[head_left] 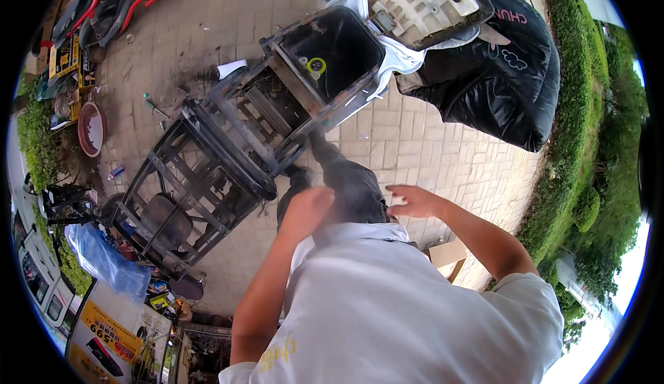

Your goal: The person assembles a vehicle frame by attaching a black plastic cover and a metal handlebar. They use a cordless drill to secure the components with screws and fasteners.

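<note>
My left hand [312, 208] is in front of my waist, beside my dark trousers; its fingers are blurred. On the other side of my waist, my right hand [411, 200] has its fingers stretched out and apart, with nothing in them. Past my feet stands an electric scooter [243, 150] with its seat [420, 3] tipped up, showing the pale underside. Its black storage bin [346, 31] lies exposed, with a yellow-green ring-shaped item [317, 66] inside. Beside the bin, an uncovered frame compartment [266, 107] shows ribbed parts. Neither hand touches the scooter.
A black padded cover [484, 86] drapes off the scooter's far right side. A screwdriver-like tool [156, 106] and a reddish basin [92, 129] are on the paving at left. A black rear rack [187, 190] juts left. A cardboard box [447, 254] sits behind my right arm.
</note>
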A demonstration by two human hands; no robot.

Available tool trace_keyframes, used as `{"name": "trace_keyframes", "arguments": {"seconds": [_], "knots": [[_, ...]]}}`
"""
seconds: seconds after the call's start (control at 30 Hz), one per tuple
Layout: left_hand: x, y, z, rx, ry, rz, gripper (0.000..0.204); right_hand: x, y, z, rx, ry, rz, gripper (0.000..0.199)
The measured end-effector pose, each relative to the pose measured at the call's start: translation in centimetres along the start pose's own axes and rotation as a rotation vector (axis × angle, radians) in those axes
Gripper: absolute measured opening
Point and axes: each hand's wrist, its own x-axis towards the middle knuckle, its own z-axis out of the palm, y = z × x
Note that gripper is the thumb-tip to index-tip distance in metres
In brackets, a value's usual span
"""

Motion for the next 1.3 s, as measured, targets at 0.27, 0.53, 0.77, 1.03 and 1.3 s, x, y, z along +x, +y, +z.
{"name": "trace_keyframes", "arguments": {"seconds": [0.27,0.53,0.77,1.03,1.3], "knots": [[12.2,-0.4,-3.6,-0.482,0.346,-0.168,0.036,1.6,-9.7,-29.2,-0.344,1.570,-0.427,0.052],[26.3,0.4,-4.6,-0.382,0.463,-0.170,0.039,4.8,-10.2,-48.4,-0.557,1.184,0.022,0.102],[31.4,-2.4,-4.0,-0.131,0.485,-0.219,0.036,4.6,-14.7,-45.2,-0.125,1.056,-0.013,0.099],[30.0,-0.9,-4.4,0.129,0.590,-0.135,0.025,4.1,-21.0,-32.0,-0.752,1.104,-0.169,0.060],[25.1,-4.8,-4.1,-0.057,0.623,-0.179,0.024,-4.7,-20.4,-31.7,-0.479,1.116,-0.227,0.054]]}}
